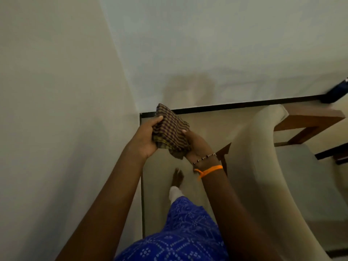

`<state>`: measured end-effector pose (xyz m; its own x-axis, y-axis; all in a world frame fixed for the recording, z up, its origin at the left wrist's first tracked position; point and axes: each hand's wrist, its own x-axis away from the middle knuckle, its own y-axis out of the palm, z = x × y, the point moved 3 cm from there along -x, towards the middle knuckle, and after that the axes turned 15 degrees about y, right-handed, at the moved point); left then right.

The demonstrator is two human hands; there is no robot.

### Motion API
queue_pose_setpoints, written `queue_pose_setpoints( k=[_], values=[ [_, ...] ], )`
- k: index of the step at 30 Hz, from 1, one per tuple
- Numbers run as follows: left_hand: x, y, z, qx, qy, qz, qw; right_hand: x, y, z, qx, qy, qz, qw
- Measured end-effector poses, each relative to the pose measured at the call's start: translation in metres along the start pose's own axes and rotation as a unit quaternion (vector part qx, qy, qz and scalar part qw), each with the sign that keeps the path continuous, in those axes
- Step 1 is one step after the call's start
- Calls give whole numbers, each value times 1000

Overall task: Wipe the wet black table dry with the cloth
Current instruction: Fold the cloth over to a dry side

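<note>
Pale walls meet in a corner ahead, with a beige floor below. A cream armchair stands close on the right. Both hands, left hand and right hand, are closed around a bunched checked cloth, held up in the air before the corner. No black table shows.

Both hands held a bunched checked cloth in the air near a corner of pale walls — the left hand gripping its left side, the right hand closed on its lower right edge. An orange thread band and a beaded bracelet circled the right wrist. A cream upholstered chair with wooden arms stood to the right — a bare foot on the beige floor below.
</note>
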<state>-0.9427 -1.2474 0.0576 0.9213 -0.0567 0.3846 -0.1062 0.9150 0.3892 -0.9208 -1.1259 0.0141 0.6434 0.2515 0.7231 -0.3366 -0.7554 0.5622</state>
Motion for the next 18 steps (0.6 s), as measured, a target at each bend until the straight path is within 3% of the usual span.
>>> queue_pose_setpoints(
  k=[8, 18],
  values=[
    [-181, 91, 54, -39, -24, -59, 997, -92, 14, -201, 4, -109, 38, 993],
    [-360, 238, 46, -63, -116, -200, 971, -150, -59, -348, -126, -178, 187, 958]
  ],
)
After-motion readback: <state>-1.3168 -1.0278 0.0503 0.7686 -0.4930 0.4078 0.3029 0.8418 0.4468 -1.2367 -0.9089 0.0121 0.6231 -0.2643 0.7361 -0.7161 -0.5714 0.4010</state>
